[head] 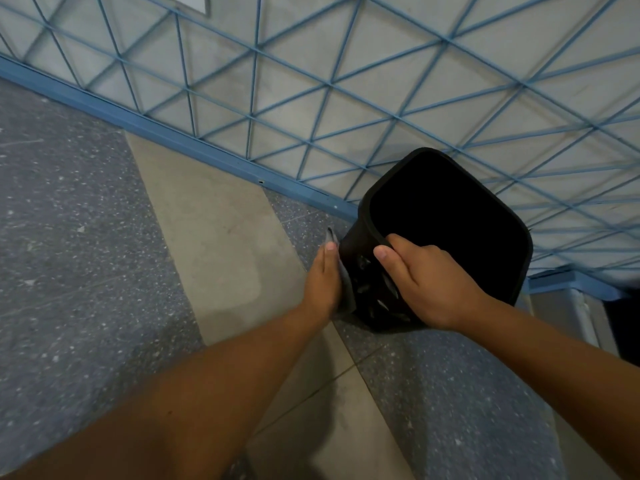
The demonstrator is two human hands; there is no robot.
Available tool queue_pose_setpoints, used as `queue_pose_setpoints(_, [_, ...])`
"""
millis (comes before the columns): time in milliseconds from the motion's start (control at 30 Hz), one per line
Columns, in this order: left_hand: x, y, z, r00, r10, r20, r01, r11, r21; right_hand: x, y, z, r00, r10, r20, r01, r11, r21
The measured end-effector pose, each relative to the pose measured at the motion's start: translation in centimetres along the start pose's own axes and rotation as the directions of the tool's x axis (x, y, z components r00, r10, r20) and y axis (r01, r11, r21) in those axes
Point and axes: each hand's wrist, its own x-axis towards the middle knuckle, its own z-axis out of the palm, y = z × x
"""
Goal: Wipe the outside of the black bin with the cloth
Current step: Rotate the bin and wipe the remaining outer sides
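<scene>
Wiping in progress: left hand (323, 284) pressed the cloth (343, 289) flat against the black bin (360, 271) while right hand (429, 278) gripped its near rim; next, probably a fresh side.

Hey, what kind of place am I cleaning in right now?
Probably a corridor or landing in a public building: speckled stone floor, a blue metal grille against a plain wall, and a black bin standing at its foot.

There is one black plastic bin with a rounded rectangular rim (363, 216), open at the top. One thin grey cloth (343, 282) lies against its side. Two bare hands are in view, one left hand (323, 282) and one right hand (429, 282). One blue metal lattice fence (311, 98) stands behind.
</scene>
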Motion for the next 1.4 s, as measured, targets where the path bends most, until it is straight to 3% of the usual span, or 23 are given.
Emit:
queue_pose_setpoints(67, [0.8,0.6,0.1,0.998,-0.055,-0.001,0.055,0.998,-0.034,0.0,0.0,0.1,1.000,0.007,0.001,-0.007,1.000,0.008])
queue_pose_setpoints(233, [-1.2,-0.5,1.0,0.995,0.092,-0.044,-0.094,0.995,-0.045,0.2,0.0,0.1,1.000,0.013,0.003,-0.013,1.000,0.007])
queue_pose_setpoints(367, [0.9,-0.5,-0.3,0.996,-0.089,-0.031,0.088,0.996,-0.023,0.1,-0.2,0.1,1.000,0.002,-0.010,-0.002,1.000,-0.013])
queue_pose_setpoints(533, [-0.5,-0.1,1.5,0.993,0.061,-0.097,-0.072,0.991,-0.112,0.1,-0.3,0.2,1.000,0.013,-0.004,-0.013,1.000,-0.006])
queue_pose_setpoints(667, [0.9,-0.6,0.5,0.996,-0.063,-0.064,0.057,0.994,-0.094,0.1,-0.1,0.2,1.000,0.016,-0.003,-0.016,1.000,-0.011])
queue_pose_setpoints(833, [-0.6,-1.0,1.2,0.995,0.062,-0.083,-0.068,0.996,-0.062,0.3,-0.1,0.3,1.000,0.019,-0.008,-0.019,1.000,-0.010])
queue_pose_setpoints(900, [-0.1,-1.7,0.3,0.998,0.025,-0.050,-0.023,0.999,0.031,0.3,-0.1,0.2,1.000,0.022,-0.006,-0.022,1.000,-0.016])
queue_pose_setpoints(967, [0.9,-1.3,-0.2,0.996,-0.066,-0.062,0.067,0.998,0.015,0.3,-0.2,0.2,1.000,0.025,-0.004,-0.025,1.000,-0.018])
queue_pose_setpoints(1133, [-0.2,-1.3,1.2,0.990,0.093,-0.107,-0.092,0.996,0.011,0.3,-0.2,0.2,0.999,0.036,-0.008,-0.036,0.999,-0.034])
queue_pose_setpoints(1267, [1.3,-1.6,0.0,0.994,-0.012,-0.111,0.018,0.998,0.052,0.2,-0.4,0.2,0.999,0.029,-0.022,-0.031,0.998,-0.054])
queue_pose_setpoints(1400, [0.3,-1.1,1.4,0.985,0.132,-0.110,-0.139,0.988,-0.061,0.5,-0.3,0.3,1.000,0.023,-0.018,-0.024,0.998,-0.052])
